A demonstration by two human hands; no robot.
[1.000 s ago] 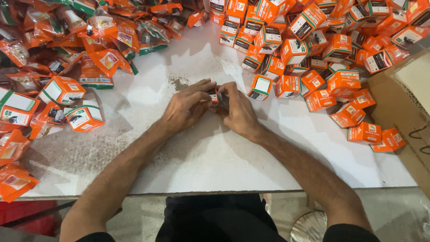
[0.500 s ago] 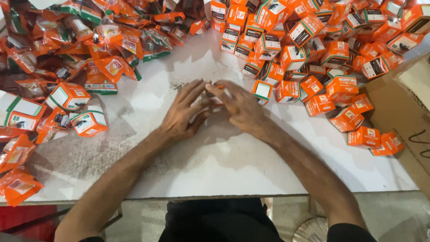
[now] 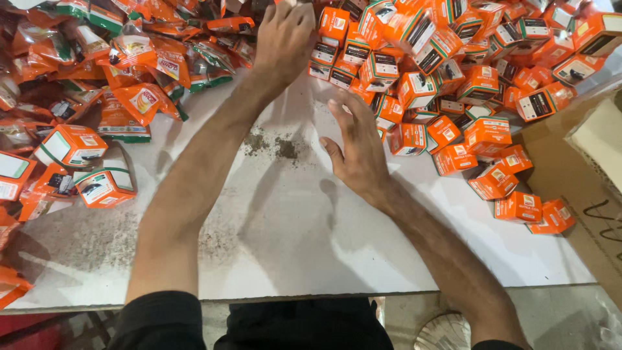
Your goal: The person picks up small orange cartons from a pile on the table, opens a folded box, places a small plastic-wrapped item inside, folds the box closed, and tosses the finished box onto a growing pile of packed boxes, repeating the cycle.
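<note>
His left hand (image 3: 283, 39) reached far across the white table (image 3: 311, 240) into the heap of small orange boxes (image 3: 414, 58), fingers curled, perhaps gripping something. His right hand (image 3: 357, 149) hovered open beside them, empty.

A heap of small orange boxes (image 3: 453, 58) is covering the far right of the table (image 3: 291, 246), each one cube-shaped with a white label panel and a green stripe. Several are spilling toward me; the nearest orange box (image 3: 518, 206) is lying by a brown cardboard carton (image 3: 570, 168) at the right edge. On the far left, crinkled orange and green pouches (image 3: 129, 71) are piling up, loose and flattened. Two opened orange boxes (image 3: 87, 165) are sitting just in front of them. My left hand (image 3: 285, 35) is reaching into the boxes at the top.
</note>
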